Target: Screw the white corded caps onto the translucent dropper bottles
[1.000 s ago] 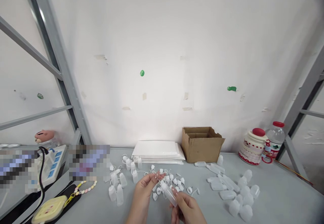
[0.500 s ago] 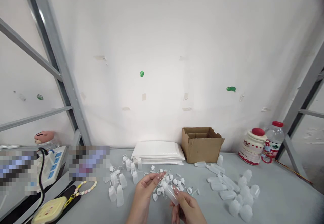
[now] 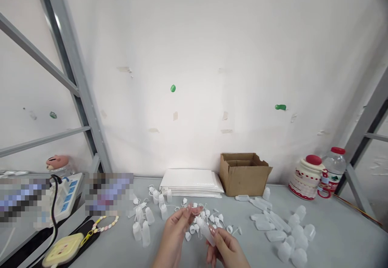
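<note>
A small translucent plastic squeeze bottle (image 3: 207, 232) is tilted in my right hand (image 3: 226, 245), gripped near its lower end by thumb and fingers. Its neck points up and left, toward my left hand (image 3: 179, 221). The left thumb and fingertips are pinched together just above the neck; whatever they hold is hidden. Behind and around the bottle lies a scattered pile of small white caps (image 3: 217, 220), some with thin straps. To the left stand several capped bottles (image 3: 146, 234). Over on the right lie several bare translucent bottles (image 3: 276, 236).
A stack of white sheets or envelopes (image 3: 190, 181) and an open cardboard box (image 3: 245, 180) stand against the wall. At the right back are a decorated jar (image 3: 306, 179) and a red-capped bottle (image 3: 336, 163). A power strip (image 3: 68, 197) and yellow case (image 3: 64, 251) lie left.
The whole view has shifted slightly, so things sit a little further right. My left fingertips have moved slightly off the bottle's neck, while my right hand keeps its grip.
</note>
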`<state>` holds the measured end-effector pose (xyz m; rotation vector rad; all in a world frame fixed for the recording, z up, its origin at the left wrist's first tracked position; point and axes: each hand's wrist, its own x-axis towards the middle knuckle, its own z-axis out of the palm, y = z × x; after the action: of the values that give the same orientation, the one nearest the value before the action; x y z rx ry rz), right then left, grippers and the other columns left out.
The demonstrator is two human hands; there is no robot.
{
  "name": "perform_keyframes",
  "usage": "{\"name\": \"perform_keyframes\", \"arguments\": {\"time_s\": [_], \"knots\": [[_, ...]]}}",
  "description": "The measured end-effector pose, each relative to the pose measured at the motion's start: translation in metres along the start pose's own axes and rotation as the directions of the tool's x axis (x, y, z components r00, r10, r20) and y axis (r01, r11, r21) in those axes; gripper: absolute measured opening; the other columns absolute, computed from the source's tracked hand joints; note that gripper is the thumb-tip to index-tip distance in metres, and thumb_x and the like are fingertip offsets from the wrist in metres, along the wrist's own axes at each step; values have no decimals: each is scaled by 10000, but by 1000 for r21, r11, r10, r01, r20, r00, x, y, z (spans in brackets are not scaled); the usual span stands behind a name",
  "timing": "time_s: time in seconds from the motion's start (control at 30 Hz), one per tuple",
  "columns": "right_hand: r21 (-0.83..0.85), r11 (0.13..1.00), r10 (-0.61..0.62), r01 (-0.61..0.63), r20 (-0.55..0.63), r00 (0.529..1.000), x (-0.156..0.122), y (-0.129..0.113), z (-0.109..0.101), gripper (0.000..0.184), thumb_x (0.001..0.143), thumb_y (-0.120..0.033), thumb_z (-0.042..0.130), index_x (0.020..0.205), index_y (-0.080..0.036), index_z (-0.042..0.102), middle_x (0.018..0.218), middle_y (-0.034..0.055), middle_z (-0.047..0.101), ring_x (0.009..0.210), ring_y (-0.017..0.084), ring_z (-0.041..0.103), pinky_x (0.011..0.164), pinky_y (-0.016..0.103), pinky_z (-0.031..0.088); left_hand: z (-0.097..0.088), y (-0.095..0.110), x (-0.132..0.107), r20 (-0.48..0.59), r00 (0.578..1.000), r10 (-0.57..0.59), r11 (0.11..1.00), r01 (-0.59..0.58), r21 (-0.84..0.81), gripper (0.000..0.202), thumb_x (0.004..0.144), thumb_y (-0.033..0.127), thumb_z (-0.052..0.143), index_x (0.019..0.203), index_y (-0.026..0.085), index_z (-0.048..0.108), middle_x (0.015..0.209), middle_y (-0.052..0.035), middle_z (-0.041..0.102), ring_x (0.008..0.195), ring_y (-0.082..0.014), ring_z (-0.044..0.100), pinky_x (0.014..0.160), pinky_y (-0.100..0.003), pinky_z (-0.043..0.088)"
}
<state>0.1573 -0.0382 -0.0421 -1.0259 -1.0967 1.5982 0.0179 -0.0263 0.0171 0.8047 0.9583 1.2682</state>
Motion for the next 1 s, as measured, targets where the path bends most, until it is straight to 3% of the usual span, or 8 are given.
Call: {"name": "perform_keyframes", "arguments": {"time_s": [0.1, 0.43, 0.87, 1.0], "knots": [[-3, 1000, 3, -3, -9, 1000, -1, -1, 2, 558, 549, -739, 541, 608, -185, 500, 384, -49, 547, 345, 77, 429, 407, 207, 328, 0, 1, 1, -15, 999, -35, 995, 33, -93, 376, 552, 505, 705, 676, 150, 717, 881, -129, 736, 925, -273, 631, 907, -373, 413], [8, 1000, 28, -27, -44, 999, -3, -7, 6, 598, 487, -775, 535, 571, -185, 484, 350, -48, 523, 325, 69, 410, 397, 199, 303, 0, -2, 1, -13, 1000, 8, 999, -9, -51, 331, 555, 479, 715, 627, 155, 705, 837, -108, 745, 958, -292, 621, 937, -387, 394], [-20, 999, 37, -38, -40, 999, -2, 0, 5, 581, 547, -768, 503, 582, -189, 486, 365, -42, 523, 345, 86, 444, 412, 206, 331, -5, -3, 3, 3, 997, 71, 987, -71, 146, 235, 606, 400, 695, 659, 172, 713, 844, -80, 747, 940, -278, 625, 901, -368, 422], [-61, 998, 28, -25, 43, 999, -3, 6, 6, 519, 561, -690, 597, 599, -183, 492, 431, -32, 564, 384, 77, 459, 438, 194, 331, -5, -2, 2, 12, 989, 148, 954, -146, 263, 223, 648, 399, 656, 675, 187, 720, 858, -87, 744, 922, -282, 636, 855, -374, 463]]}}
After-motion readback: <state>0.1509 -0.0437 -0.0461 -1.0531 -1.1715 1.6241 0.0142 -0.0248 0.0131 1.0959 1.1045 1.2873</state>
